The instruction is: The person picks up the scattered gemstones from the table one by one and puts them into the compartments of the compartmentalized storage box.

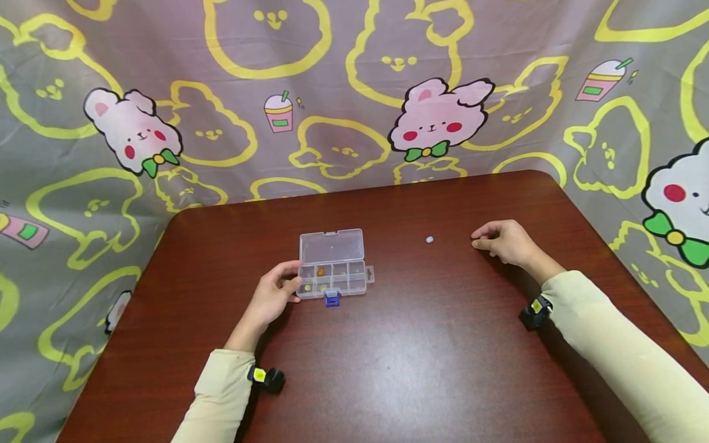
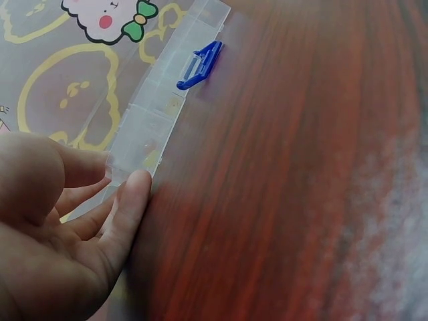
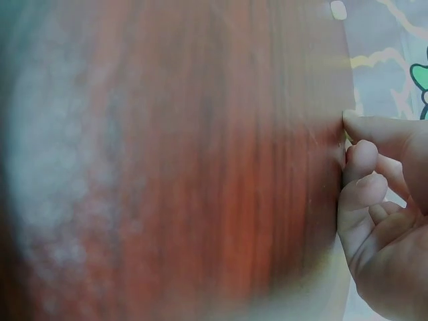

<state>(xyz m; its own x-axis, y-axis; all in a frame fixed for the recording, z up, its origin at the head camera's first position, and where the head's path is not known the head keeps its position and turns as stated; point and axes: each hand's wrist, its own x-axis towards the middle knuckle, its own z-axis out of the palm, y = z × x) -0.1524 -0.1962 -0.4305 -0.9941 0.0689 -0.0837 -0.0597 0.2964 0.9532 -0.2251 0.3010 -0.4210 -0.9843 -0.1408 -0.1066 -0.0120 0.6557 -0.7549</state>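
Note:
A clear plastic compartment box (image 1: 348, 284) lies on the table with its lid (image 1: 332, 247) laid back. My left hand (image 1: 272, 294) holds the box's left end, thumb at the front and fingers behind; the left wrist view shows the thumb against the wall near the table. An orange bead (image 1: 320, 271) and a yellow bead (image 1: 307, 287) sit in left-hand compartments. A small whitish bead (image 1: 429, 239) lies on the table, right of the box. Beyond it, my right hand (image 1: 511, 242) hovers low with loosely bent fingers, nothing visible between them.
The brown wooden table (image 1: 399, 369) meets a patterned cloth (image 1: 343, 92) at its back and sides. A blue latch (image 1: 332, 299) juts from the box's front, and a hanging tab (image 1: 370, 274) from its right end. Black cameras (image 1: 536, 311) are strapped to both wrists.

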